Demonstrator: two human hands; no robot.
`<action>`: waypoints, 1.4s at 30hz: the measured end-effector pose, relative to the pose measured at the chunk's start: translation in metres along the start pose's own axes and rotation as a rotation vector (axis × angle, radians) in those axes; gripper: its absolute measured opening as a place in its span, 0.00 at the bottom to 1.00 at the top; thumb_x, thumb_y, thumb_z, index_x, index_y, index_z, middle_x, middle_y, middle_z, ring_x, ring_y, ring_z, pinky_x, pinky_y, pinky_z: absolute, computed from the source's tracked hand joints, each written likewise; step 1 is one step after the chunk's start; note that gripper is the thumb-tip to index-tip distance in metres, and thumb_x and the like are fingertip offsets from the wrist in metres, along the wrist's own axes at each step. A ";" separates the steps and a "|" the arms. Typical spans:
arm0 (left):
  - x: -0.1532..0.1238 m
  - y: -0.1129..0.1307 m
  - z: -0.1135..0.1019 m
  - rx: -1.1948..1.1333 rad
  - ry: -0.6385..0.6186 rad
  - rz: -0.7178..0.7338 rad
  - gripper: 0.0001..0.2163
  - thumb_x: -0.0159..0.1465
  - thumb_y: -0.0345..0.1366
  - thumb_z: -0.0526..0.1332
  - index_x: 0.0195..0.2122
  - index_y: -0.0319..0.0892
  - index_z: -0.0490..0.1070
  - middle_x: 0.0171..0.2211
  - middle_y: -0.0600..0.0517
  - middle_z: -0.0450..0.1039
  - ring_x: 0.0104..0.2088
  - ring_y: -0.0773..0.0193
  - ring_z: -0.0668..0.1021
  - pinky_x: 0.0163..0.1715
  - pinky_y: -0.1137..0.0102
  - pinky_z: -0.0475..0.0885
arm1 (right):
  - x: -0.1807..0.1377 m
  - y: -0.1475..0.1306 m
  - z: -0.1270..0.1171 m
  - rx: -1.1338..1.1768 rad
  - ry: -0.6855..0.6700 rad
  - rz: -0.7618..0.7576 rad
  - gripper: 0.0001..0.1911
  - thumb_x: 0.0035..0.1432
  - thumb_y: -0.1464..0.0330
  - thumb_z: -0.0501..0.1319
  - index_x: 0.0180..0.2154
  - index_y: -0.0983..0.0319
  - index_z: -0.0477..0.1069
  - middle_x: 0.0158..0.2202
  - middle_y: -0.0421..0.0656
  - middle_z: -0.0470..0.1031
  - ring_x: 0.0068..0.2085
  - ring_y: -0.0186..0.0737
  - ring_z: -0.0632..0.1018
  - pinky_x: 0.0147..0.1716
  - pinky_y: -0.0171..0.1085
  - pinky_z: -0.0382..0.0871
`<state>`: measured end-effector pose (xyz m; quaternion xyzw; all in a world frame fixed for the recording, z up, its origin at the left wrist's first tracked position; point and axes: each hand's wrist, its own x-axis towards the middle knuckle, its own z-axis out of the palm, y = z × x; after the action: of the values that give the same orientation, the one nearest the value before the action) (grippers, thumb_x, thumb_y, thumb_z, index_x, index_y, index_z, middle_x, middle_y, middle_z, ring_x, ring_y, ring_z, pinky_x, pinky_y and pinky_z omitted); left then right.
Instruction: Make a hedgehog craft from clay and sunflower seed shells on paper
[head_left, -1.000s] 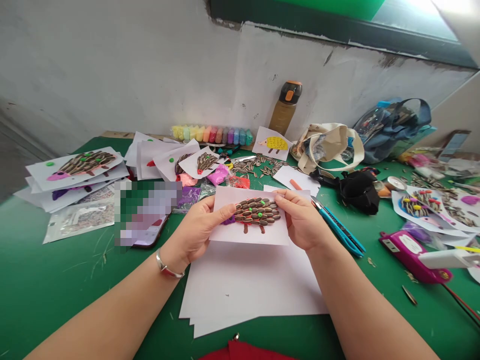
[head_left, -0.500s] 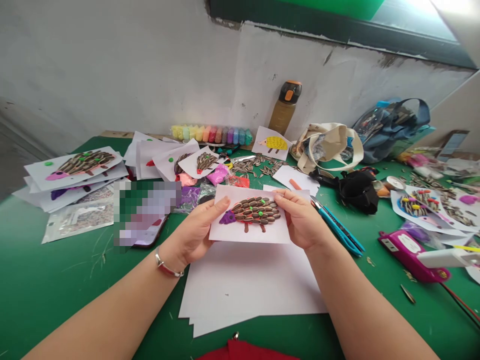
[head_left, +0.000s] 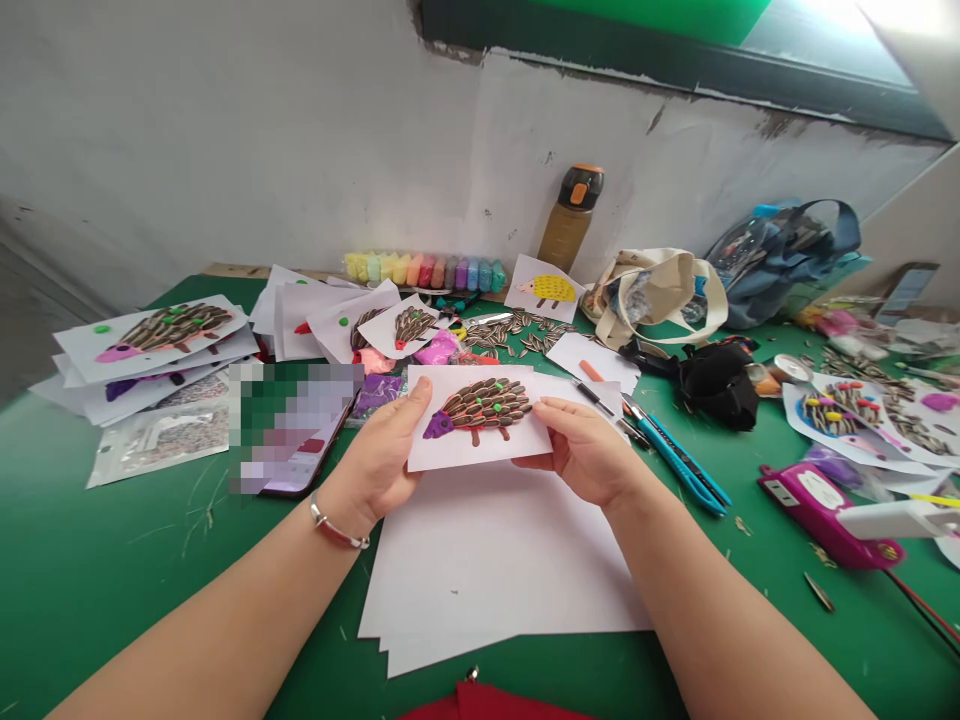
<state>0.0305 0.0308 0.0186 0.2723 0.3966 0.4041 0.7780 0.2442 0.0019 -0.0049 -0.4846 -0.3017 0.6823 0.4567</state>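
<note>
Left hand (head_left: 390,455): thumb and fingers pinching the left edge of the hedgehog card (head_left: 490,446). Card: mid-scene, raised above white sheets (head_left: 502,560). Right hand (head_left: 589,450): pinching its right edge. Risk, in my judgement: flexing the paper could loosen the striped seeds (head_left: 491,405). Containers: left, clear packet (head_left: 161,440), speckled bits inside; far centre, amber bottle (head_left: 566,220), contents uncertain; far right, cream bag (head_left: 671,282), clear plastic within; blue bag (head_left: 799,265), clear bottle (head_left: 745,255) inside.
</note>
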 end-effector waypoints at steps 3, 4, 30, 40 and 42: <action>0.001 0.000 0.001 -0.023 -0.005 -0.003 0.16 0.70 0.41 0.57 0.52 0.36 0.74 0.43 0.41 0.81 0.41 0.54 0.83 0.44 0.62 0.80 | -0.001 0.001 0.001 -0.027 -0.019 -0.031 0.13 0.56 0.59 0.66 0.42 0.57 0.78 0.42 0.44 0.81 0.40 0.40 0.79 0.33 0.38 0.79; 0.001 0.000 0.000 -0.028 -0.007 -0.004 0.17 0.69 0.41 0.58 0.52 0.36 0.74 0.44 0.40 0.81 0.41 0.53 0.83 0.44 0.61 0.80 | 0.000 0.001 0.002 -0.032 -0.018 -0.044 0.13 0.56 0.59 0.66 0.42 0.57 0.79 0.42 0.44 0.81 0.40 0.40 0.79 0.34 0.38 0.79; -0.006 0.007 0.011 -0.070 0.126 -0.070 0.17 0.69 0.40 0.58 0.55 0.36 0.71 0.42 0.41 0.81 0.39 0.53 0.84 0.39 0.63 0.81 | 0.001 0.004 0.003 -0.052 0.005 -0.114 0.14 0.56 0.56 0.66 0.40 0.58 0.77 0.41 0.43 0.79 0.42 0.41 0.78 0.37 0.39 0.78; -0.011 0.004 0.011 0.023 0.119 -0.008 0.14 0.69 0.38 0.58 0.51 0.36 0.74 0.43 0.41 0.81 0.40 0.52 0.83 0.35 0.61 0.81 | 0.004 0.005 0.002 0.003 -0.041 -0.178 0.17 0.56 0.55 0.66 0.43 0.57 0.76 0.41 0.41 0.79 0.42 0.40 0.77 0.40 0.40 0.77; -0.011 0.001 0.010 0.039 0.051 0.015 0.14 0.69 0.38 0.58 0.52 0.35 0.74 0.44 0.40 0.80 0.43 0.51 0.83 0.39 0.59 0.81 | 0.006 0.006 0.001 0.012 -0.046 -0.184 0.17 0.56 0.55 0.66 0.43 0.57 0.77 0.42 0.41 0.79 0.42 0.40 0.77 0.40 0.39 0.77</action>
<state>0.0346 0.0213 0.0292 0.2797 0.4222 0.4090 0.7591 0.2406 0.0054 -0.0116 -0.4362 -0.3513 0.6503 0.5133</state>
